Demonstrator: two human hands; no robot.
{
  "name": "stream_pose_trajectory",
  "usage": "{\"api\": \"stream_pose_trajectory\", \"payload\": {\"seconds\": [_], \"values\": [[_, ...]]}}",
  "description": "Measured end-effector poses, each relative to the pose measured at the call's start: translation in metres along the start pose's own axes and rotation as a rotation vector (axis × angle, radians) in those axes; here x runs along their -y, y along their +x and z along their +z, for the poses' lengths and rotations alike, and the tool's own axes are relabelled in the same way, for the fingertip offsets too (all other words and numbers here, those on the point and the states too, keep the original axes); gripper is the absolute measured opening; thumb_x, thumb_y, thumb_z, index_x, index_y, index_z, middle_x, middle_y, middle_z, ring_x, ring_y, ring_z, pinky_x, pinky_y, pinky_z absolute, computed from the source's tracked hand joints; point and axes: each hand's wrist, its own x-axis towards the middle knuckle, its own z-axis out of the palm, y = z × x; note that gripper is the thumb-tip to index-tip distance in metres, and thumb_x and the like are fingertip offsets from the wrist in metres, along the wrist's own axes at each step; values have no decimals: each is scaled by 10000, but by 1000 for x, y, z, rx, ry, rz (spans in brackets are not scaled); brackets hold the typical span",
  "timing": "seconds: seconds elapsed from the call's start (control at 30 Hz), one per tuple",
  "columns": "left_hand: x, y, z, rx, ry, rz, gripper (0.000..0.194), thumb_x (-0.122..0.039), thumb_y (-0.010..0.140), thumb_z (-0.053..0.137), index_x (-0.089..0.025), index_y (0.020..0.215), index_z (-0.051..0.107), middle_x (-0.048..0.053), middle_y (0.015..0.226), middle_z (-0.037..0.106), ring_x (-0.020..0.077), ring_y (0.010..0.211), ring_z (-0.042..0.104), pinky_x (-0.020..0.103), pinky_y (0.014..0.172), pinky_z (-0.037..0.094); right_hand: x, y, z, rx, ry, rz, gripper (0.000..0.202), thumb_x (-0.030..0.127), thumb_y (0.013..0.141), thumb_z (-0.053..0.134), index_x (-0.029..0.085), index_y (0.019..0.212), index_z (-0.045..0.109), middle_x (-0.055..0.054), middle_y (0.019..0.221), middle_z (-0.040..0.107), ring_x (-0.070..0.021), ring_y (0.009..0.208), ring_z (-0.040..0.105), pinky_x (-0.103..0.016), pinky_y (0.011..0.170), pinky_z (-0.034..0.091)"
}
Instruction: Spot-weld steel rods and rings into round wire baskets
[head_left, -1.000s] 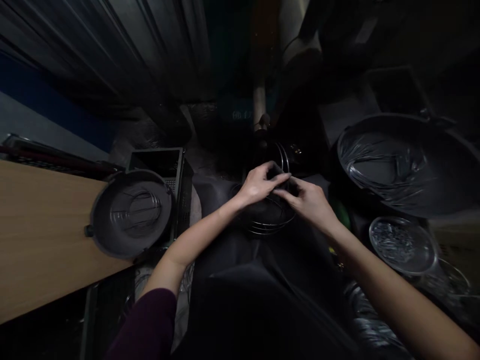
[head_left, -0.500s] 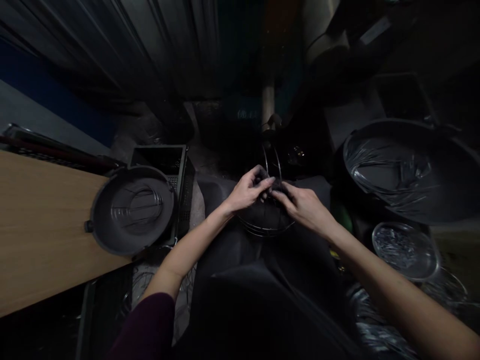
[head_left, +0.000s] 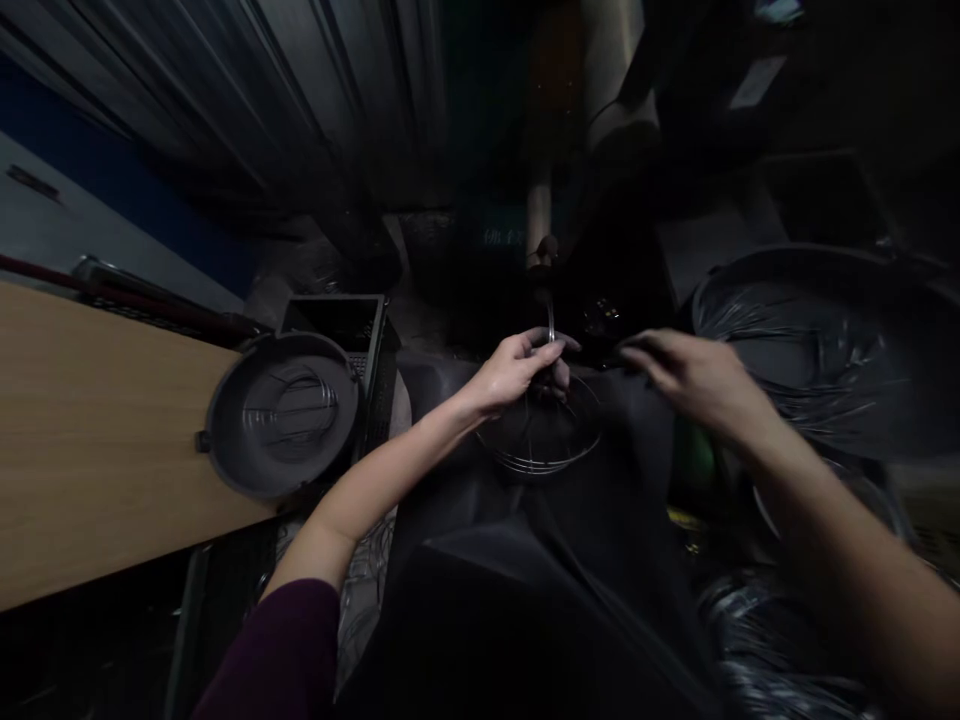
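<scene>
My left hand [head_left: 525, 368] is closed on a round wire frame [head_left: 540, 465] near its top, where thin metal wires rise above the fingers. The frame's curved rings rest over my dark apron, below the hand. My right hand [head_left: 686, 375] is off to the right, apart from the frame, with its fingers bent together and blurred. Whether anything small is between those fingers cannot be made out.
A round dark pan [head_left: 281, 465] with wire pieces stands at the left by a wooden board [head_left: 105, 440] and a dark crate [head_left: 337, 300]. At the right is a larger pan [head_left: 900, 410] holding wires. A machine rod [head_left: 538, 215] points down ahead.
My right hand has let go of the wire frame and moved right, toward the large pan. My left hand stays on the frame, and the camera view has shifted slightly.
</scene>
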Motion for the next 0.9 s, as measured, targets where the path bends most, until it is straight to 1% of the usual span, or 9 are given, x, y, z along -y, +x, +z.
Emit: {"api": "stream_pose_trajectory", "payload": {"seconds": [0.07,0.13,0.23,0.37,0.5,0.57,0.67,0.77,0.9], "values": [[-6,-15,4,44,25,-15,337,-433,840,565,-118,960,581,-62,522,470,45,430,436,178,467,409,-6,14,-9,-105,-7,-54,341,259,853,508,203,1167,627,-118,1181,614,-299,1081,574,-417,922,429],[-15,-30,3,76,76,-15,360,-456,850,542,-121,961,610,-79,498,363,29,403,316,160,410,317,-4,27,-14,-77,56,-77,429,222,852,509,208,1277,561,-106,1275,560,-290,1171,517,-420,991,382],[-25,-46,-10,-1,167,50,346,-449,846,557,-117,891,643,-79,491,289,23,413,249,160,401,226,9,35,-22,2,193,-35,338,211,838,528,218,1151,653,-78,1091,655,-258,1008,607,-393,922,437],[-21,-56,-35,-176,167,95,338,-467,816,594,-131,824,629,-90,457,251,23,391,205,168,392,170,17,19,-34,107,442,127,156,297,774,617,231,876,715,-46,915,695,-232,909,637,-357,848,483],[1,-58,-40,-163,139,-11,386,-517,785,605,-135,841,620,-98,457,241,27,386,188,164,392,164,5,-10,-28,336,567,276,369,558,711,635,199,765,697,-66,718,678,-227,694,646,-351,649,527],[14,-55,-38,-154,162,-72,411,-543,774,598,-136,830,612,-101,463,234,28,386,181,162,392,162,-2,-25,-14,319,447,259,389,568,756,584,195,772,692,-75,709,676,-219,632,628,-339,587,504],[32,-44,-38,-196,331,-45,417,-549,833,503,-146,814,606,-89,470,257,43,387,231,168,409,210,-10,-40,9,114,-3,146,288,411,855,503,194,877,690,-82,726,678,-219,627,619,-314,577,447],[46,-28,-44,-348,810,121,350,-449,903,435,-164,856,632,-27,543,463,86,494,452,190,499,324,-11,-37,23,87,-400,57,317,286,897,425,177,1095,647,-99,789,683,-219,612,612,-291,528,382],[59,-13,-57,-412,1379,267,302,-331,934,413,-190,1127,598,59,878,679,155,773,625,218,618,404,-14,-21,29,179,-574,-19,434,263,935,339,160,1328,493,-125,1001,670,-237,687,632,-299,524,394]]}}
